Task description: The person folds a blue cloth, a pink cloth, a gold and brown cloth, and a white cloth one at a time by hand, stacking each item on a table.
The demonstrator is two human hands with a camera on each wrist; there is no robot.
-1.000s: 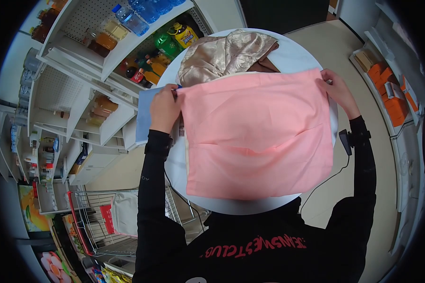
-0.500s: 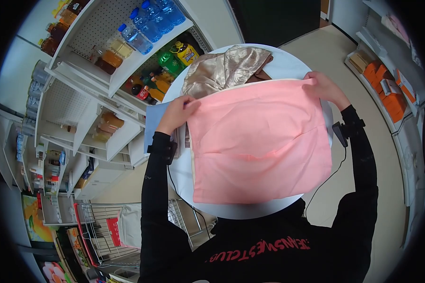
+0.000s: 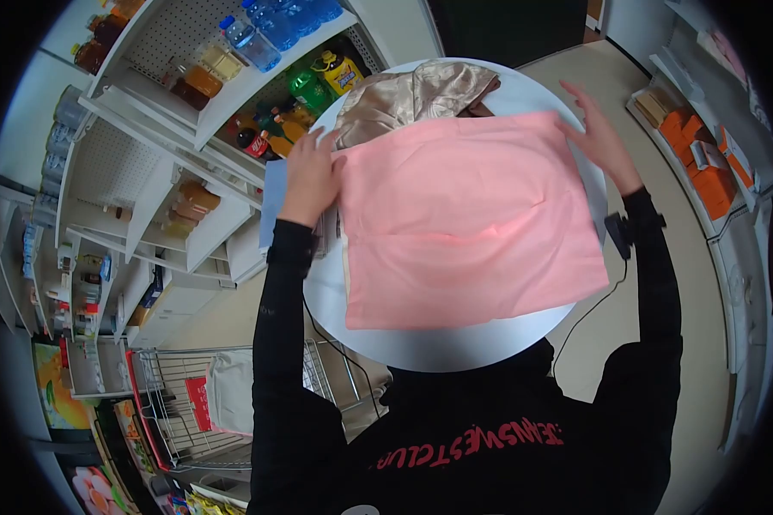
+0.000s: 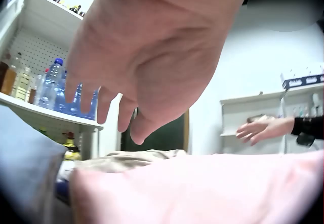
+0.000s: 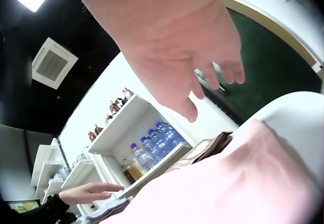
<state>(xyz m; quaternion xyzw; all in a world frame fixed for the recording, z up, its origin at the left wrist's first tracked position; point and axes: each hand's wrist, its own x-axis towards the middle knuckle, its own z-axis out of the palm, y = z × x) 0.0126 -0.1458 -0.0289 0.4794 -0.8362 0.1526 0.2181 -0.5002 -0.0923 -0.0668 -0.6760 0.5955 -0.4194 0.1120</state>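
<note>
A rectangular pink cloth (image 3: 464, 206) lies spread over the round white table (image 3: 429, 350), with a crease across its middle and a pale edge along its left side. My left hand (image 3: 311, 176) is at its upper left corner, fingers spread and pinching nothing. In the left wrist view that hand (image 4: 152, 57) hangs over the cloth with fingers extended. Beside the upper right corner is my right hand (image 3: 605, 144), its fingers stretched out; the right wrist view shows this hand (image 5: 187, 57) raised above the cloth, holding nothing.
Behind the pink cloth lies a crumpled shiny beige cloth (image 3: 395, 101), partly covered by it. A folded blue cloth (image 3: 273, 193) sits at the table's left edge. Shelves of bottles (image 3: 253, 47) stand at the back left, a shopping cart (image 3: 172, 412) at the lower left.
Both hands have let go of the pink cloth's upper corners and opened outward. The cloth has moved away from the body, leaving more of the table's near edge in view.
</note>
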